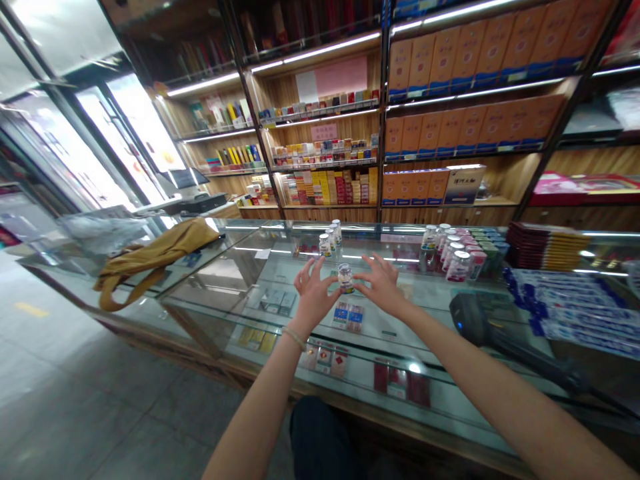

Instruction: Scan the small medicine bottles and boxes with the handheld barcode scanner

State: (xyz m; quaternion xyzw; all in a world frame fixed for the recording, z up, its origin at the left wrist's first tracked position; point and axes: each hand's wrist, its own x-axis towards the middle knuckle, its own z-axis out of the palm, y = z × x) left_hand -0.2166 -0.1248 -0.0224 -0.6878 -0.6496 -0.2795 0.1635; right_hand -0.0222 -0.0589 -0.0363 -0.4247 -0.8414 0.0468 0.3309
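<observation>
Fingers of your left hand (316,293) and right hand (383,283) were gripping that small, clear, pale-lidded round jar (345,279) from opposite sides, probably to keep it upright tbh.

Print too fine for me, forearms (273,400) cut short.
I can't read the small jar (345,277) between the left hand (314,293) and the right hand (383,283), which cover part of its sides. Both forearms and a dark-clad leg (320,440) run off below; the cable (613,402) of the black scanner (473,319) leaves at the right. The pink sign (325,131) has lettering too small to make out.
</observation>
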